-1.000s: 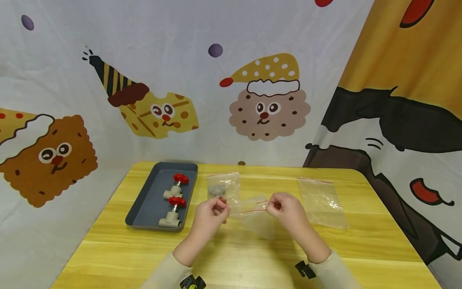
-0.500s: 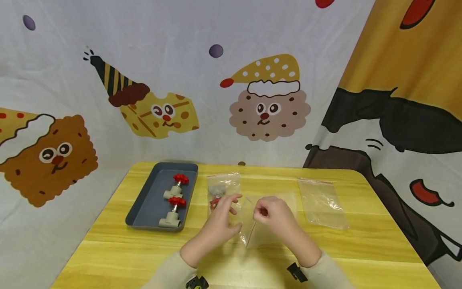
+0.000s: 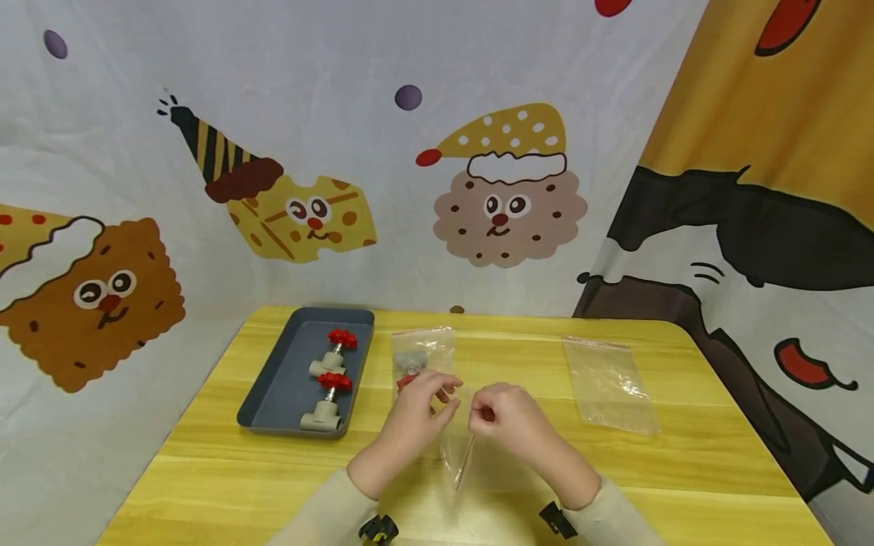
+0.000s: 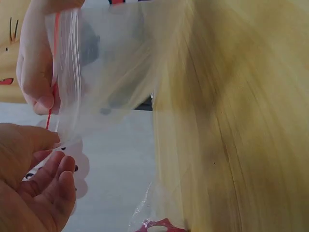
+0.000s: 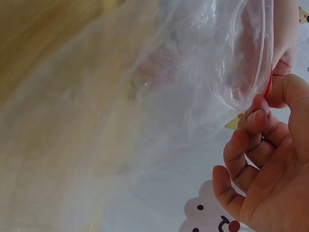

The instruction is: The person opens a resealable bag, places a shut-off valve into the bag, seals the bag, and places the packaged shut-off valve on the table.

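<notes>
A clear zip bag (image 3: 451, 456) with a red strip along its mouth hangs between the two hands over the table. My right hand (image 3: 508, 415) pinches the mouth edge between thumb and index finger, the other fingers loosely bent in the right wrist view. Beside the bag's other side, my left hand (image 3: 413, 415) has its thumb and index finger apart; in the left wrist view the thumb tip lies right at a corner of the bag (image 4: 111, 58). Just behind the left hand lies another zip bag (image 3: 437, 341) holding a grey valve (image 3: 412, 360) with a red handwheel, partly hidden by the hand.
A dark grey tray (image 3: 273, 406) at the left holds two beige valves with red handwheels, a front valve (image 3: 322, 415) and a back valve (image 3: 329, 365). Another clear zip bag (image 3: 604, 383) lies flat at the right. A printed cloth (image 3: 382, 288) hangs behind the wooden table (image 3: 690, 455).
The right hand has moved left with the bag, turning its mouth strip from sideways to steep. The left hand has spread its fingers and come up beside the bag.
</notes>
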The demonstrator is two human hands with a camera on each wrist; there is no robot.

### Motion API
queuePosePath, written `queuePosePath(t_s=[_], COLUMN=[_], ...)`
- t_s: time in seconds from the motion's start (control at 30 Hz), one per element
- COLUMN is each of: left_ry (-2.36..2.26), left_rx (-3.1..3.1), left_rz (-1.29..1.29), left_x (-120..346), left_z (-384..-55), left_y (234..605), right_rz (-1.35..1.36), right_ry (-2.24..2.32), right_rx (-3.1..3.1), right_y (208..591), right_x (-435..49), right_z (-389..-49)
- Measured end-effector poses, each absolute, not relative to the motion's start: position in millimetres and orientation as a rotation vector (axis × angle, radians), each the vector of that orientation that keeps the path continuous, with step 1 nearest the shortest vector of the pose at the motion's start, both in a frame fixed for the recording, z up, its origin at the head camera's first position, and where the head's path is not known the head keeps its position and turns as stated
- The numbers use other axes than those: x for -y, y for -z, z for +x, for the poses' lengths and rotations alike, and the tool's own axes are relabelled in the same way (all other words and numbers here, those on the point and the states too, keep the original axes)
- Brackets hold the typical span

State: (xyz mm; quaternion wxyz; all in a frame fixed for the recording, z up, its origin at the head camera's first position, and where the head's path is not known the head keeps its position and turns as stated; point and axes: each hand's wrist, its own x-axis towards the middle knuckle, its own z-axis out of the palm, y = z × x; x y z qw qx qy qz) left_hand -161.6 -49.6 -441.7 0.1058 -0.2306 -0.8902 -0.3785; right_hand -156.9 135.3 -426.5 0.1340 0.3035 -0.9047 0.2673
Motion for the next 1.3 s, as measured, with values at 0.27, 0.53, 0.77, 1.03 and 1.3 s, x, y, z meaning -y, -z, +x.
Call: queuePosePath(t_s=[0.27, 0.53, 0.77, 1.03, 1.3], left_ry=[1.098, 1.138, 1.295, 1.377, 1.466], left_rx=[2.571, 2.598, 2.568, 2.539, 2.486], left_rz=[-0.622, -0.513, -0.363, -0.298, -0.246], left_x=[50.5, 56.8, 62.9, 66.7, 69.9], left_z=[-163.2, -167.4, -171.4, -173.5, -175.1], left_y=[443.9, 451.4, 452.8, 452.9, 454.9], right_rz=[0.892, 0.904, 1.059, 0.947, 0.822], right_ry=[-0.838, -1.06, -0.949, -0.669, -0.57], right_rx=[2.624, 2.662, 2.582, 2.615, 2.518], right_y=[429.4, 428.6, 436.7, 449.9, 458.5], right_x=[-132.8, -144.3, -166.2, -184.4, -198.7], right_z=[-154.4, -150.9, -146.1, -136.9, -138.2])
